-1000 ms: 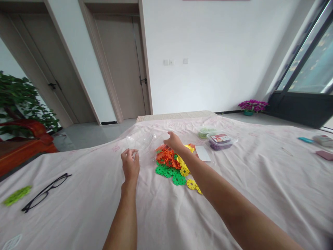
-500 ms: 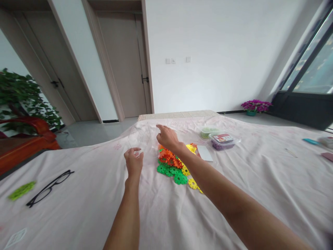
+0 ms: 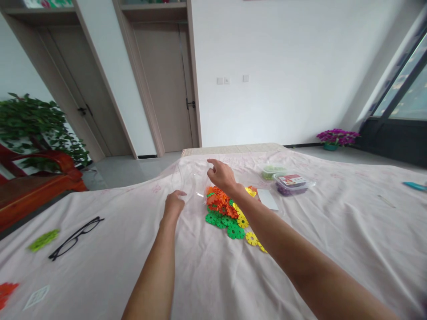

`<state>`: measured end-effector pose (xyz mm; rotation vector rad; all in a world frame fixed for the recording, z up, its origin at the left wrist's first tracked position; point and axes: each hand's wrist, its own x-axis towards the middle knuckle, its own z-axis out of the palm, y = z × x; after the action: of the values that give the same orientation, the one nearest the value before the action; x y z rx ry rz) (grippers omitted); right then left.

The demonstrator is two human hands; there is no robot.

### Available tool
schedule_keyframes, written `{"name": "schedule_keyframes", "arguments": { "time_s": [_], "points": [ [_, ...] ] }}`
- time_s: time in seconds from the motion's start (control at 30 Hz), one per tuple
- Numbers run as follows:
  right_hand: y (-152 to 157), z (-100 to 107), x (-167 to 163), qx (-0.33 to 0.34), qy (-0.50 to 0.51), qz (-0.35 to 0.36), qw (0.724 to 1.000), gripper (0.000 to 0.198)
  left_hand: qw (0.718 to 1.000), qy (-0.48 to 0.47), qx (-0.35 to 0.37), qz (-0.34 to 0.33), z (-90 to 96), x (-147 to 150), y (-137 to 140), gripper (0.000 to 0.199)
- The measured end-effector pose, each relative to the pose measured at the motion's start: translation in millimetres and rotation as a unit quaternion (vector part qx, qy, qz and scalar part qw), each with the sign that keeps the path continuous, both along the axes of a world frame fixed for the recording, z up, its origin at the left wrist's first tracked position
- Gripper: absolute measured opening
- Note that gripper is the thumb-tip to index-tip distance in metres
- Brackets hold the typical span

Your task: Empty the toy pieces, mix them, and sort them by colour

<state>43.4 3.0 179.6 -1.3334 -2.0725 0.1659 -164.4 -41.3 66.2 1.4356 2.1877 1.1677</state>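
A see-through plastic bag (image 3: 188, 183), faint against the cloth, spans the gap between my two hands. My left hand (image 3: 174, 203) has its fingers bent around the near left edge of the bag. On the far side, my right hand (image 3: 222, 174) is curled at the bag's right edge, index finger and thumb pointing left; the exact grip is hard to see. Below my right hand lies a pile of notched plastic discs: orange discs (image 3: 220, 202), green discs (image 3: 235, 231) and yellow discs (image 3: 251, 238). My right forearm covers part of the pile.
A white card (image 3: 267, 199) and clear boxes of green (image 3: 271, 172) and purple contents (image 3: 292, 184) stand right of the pile. Black glasses (image 3: 76, 238), lime-green pieces (image 3: 43, 240) and orange pieces (image 3: 6, 293) lie left on the pale cloth (image 3: 213, 275). A wooden armchair (image 3: 50, 171) is beyond.
The view has shifted, so things sit slightly further right and orange pieces show at the lower left. My left hand's fingers have closed up and the plastic bag's outline has changed shape.
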Motion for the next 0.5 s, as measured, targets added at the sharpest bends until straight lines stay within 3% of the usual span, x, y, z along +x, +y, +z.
{"name": "schedule_keyframes", "arguments": {
  "time_s": [0.17,0.5],
  "points": [
    [-1.8,-2.4,-3.0,0.027,0.007,0.02,0.999,0.048,0.999,0.041,-0.004,0.002,7.3,-1.6,-1.9,0.042],
    [-5.3,-26.8,-9.8,-0.06,-0.078,0.066,0.993,0.05,0.998,0.057,-0.031,0.001,8.2,-5.6,0.1,0.04]
  ]
}}
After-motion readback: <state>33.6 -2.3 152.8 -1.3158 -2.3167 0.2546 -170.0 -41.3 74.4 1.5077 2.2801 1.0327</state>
